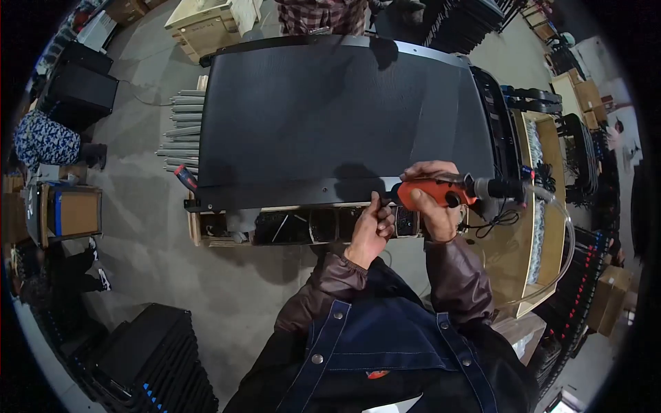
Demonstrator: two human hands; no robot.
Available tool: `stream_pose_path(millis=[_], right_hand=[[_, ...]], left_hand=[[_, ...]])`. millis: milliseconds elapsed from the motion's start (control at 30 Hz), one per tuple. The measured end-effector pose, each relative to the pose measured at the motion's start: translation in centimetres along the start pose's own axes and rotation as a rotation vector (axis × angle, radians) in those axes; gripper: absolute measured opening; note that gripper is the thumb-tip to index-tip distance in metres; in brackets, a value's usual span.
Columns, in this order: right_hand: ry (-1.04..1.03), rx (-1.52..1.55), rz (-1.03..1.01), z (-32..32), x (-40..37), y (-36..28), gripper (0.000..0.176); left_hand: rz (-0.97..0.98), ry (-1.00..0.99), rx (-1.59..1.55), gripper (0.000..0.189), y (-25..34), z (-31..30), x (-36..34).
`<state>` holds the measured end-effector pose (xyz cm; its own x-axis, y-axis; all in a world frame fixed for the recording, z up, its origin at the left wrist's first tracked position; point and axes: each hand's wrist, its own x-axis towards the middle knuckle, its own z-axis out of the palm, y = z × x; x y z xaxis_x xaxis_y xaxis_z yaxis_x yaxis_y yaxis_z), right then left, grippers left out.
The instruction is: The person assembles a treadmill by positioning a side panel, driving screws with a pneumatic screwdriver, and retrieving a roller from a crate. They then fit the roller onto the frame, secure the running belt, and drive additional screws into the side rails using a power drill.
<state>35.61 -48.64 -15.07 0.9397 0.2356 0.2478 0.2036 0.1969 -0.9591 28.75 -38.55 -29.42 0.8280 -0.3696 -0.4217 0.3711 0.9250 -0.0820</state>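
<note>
My right hand is wrapped round an orange power tool with a clear hose at its rear. The tool lies level over the near edge of a large black panel, its dark tip pointing left. At that tip, my left hand has its fingers pinched together; what they hold is hidden. Along the panel's near side runs a dark metal rail with screws in it. A red and black screwdriver rests by the panel's left corner.
Below the rail is a wooden tray with small parts. Metal tubes stick out at the left. A wooden crate stands behind. A person in a checked shirt is across the panel; another person bends at far left.
</note>
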Motion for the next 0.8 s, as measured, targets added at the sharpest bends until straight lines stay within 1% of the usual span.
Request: stream_pose_path(millis=[33, 67, 133, 167, 200, 267, 300, 367, 400, 467, 533, 600, 633, 700, 800], right_hand=[[0.007, 0.012, 0.03, 0.2, 0.4, 0.0, 0.042], [0.013, -0.006, 0.044, 0.5, 0.8, -0.3, 0.043], [-0.159, 0.001, -0.072, -0.7, 1.1, 1.5, 0.043], [-0.203, -0.029, -0.097, -0.5, 1.2, 1.4, 0.041], [-0.204, -0.031, -0.094, 0.0, 1.3, 1.1, 0.041], [-0.122, -0.062, -0.054, 1.3, 1.4, 0.5, 0.038], [-0.121, -0.061, -0.048, 1.3, 1.3, 0.5, 0.038], [-0.112, -0.041, 0.022, 1.3, 1.5, 0.4, 0.037], [-0.114, -0.037, 0.023, 1.2, 1.6, 0.8, 0.037], [-0.228, -0.067, -0.148, 1.3, 1.7, 1.8, 0.036], [-0.224, -0.077, -0.14, 1.5, 1.7, 1.6, 0.036], [-0.293, -0.201, -0.113, 1.7, 1.9, 1.1, 0.035], [-0.295, -0.195, -0.112, 1.8, 1.7, 1.4, 0.035], [-0.228, -0.07, -0.045, 2.0, 1.4, 1.9, 0.033], [-0.288, -0.123, -0.055, 1.4, 1.8, 2.3, 0.032]], left_hand=[[0.014, 0.046, 0.098, 0.038, 0.1, -0.1, -0.2], [0.011, 0.041, 0.094, 0.038, 0.1, -0.2, -0.6], [0.074, 0.24, 0.373, 0.035, -0.3, -0.7, -2.2], [0.137, 0.18, 0.468, 0.031, -0.5, -2.1, -2.9], [0.135, 0.181, 0.464, 0.031, -1.0, -3.4, -3.6], [0.091, 0.27, 0.501, 0.033, -1.1, -4.5, -4.8], [0.088, 0.275, 0.499, 0.033, -1.0, -5.1, -5.5], [0.06, 0.11, 0.567, 0.04, -0.4, -5.7, -6.3], [0.063, 0.114, 0.567, 0.04, -0.2, -5.8, -6.5], [0.054, -0.041, 0.598, 0.032, 0.5, -4.9, -6.9], [0.045, -0.04, 0.566, 0.029, 1.2, -3.2, -7.7], [0.039, -0.039, 0.531, 0.026, 1.6, -2.2, -8.1], [0.019, -0.028, 0.529, 0.025, 1.7, -2.0, -8.3], [0.006, -0.019, 0.53, 0.024, 2.0, -1.8, -8.4], [0.053, 0.028, 0.545, 0.024, 1.4, -2.3, -8.8]])
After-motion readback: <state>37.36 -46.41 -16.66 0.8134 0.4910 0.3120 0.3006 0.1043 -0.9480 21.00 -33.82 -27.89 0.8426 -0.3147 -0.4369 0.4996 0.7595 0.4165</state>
